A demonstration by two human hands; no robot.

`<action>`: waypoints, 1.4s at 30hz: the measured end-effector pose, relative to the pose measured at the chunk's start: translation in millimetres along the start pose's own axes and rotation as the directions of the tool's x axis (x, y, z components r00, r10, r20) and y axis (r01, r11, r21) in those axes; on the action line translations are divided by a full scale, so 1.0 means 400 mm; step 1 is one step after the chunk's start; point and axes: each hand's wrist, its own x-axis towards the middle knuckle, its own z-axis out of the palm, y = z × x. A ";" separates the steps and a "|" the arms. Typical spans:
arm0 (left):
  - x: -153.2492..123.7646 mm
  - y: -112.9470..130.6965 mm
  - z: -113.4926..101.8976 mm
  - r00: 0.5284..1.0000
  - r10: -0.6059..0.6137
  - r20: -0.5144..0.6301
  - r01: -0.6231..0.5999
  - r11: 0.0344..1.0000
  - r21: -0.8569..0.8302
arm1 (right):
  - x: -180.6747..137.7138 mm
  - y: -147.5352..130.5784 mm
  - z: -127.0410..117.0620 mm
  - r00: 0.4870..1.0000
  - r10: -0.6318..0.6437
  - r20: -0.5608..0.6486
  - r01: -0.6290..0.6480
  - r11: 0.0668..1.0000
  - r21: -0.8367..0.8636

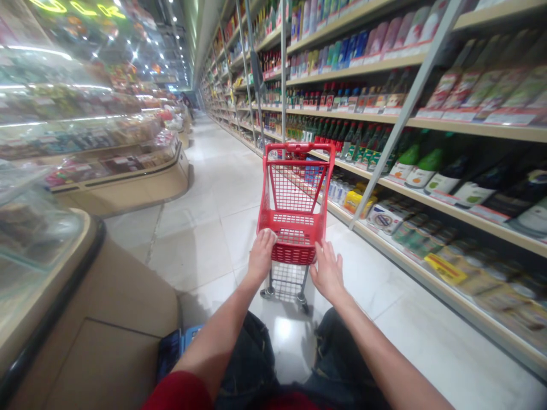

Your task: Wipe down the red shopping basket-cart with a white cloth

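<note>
A small red plastic shopping cart stands upright on the floor in front of my knees, its lattice basket on grey legs with casters. My left hand presses its fingers against the cart's left near edge, with a bit of small white cloth showing under the fingertips. At the right near corner, my right hand rests with its fingers apart, the thumb side against the red plastic. It holds nothing that I can see.
Along the right runs a tall shelf unit with rows of bottles and cans. Wood-sided display counters with packaged goods line the left. A blue object lies low beside the near counter. Tiled floor stretches down the aisle.
</note>
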 end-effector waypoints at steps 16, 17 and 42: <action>-0.010 0.006 -0.023 1.000 -0.030 -0.002 0.030 0.999 0.029 | 0.003 -0.017 -0.016 0.984 -0.001 -0.177 0.025 0.990 0.136; -0.011 -0.006 -0.027 0.998 -0.059 -0.012 0.059 0.998 0.032 | 0.000 -0.018 -0.013 0.986 0.004 -0.168 0.023 0.987 0.158; 0.031 0.263 0.073 0.964 0.244 0.103 -0.243 0.970 -0.019 | -0.005 0.050 -0.007 0.958 -0.027 -0.284 0.063 0.991 0.118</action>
